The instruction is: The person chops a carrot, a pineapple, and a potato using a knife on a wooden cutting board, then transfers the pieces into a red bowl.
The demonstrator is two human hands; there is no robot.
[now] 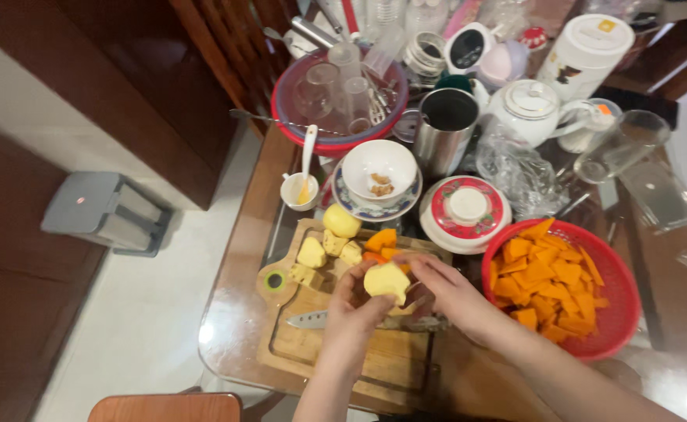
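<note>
Over the board (336, 344), your left hand (355, 312) grips a yellow chunk (386, 280) from below while your right hand (445, 291) pinches its edge. A knife (312, 319) lies on the board beneath. Beyond it, more chunks (324, 250); right of the board, a red basket (621, 297) of orange pieces.

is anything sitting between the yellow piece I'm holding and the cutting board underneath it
Nothing visible sits between them. The left hand and right hand hold the yellow piece above a bare stretch of the cutting board. The knife lies just left, and cut chunks sit farther back.
</note>
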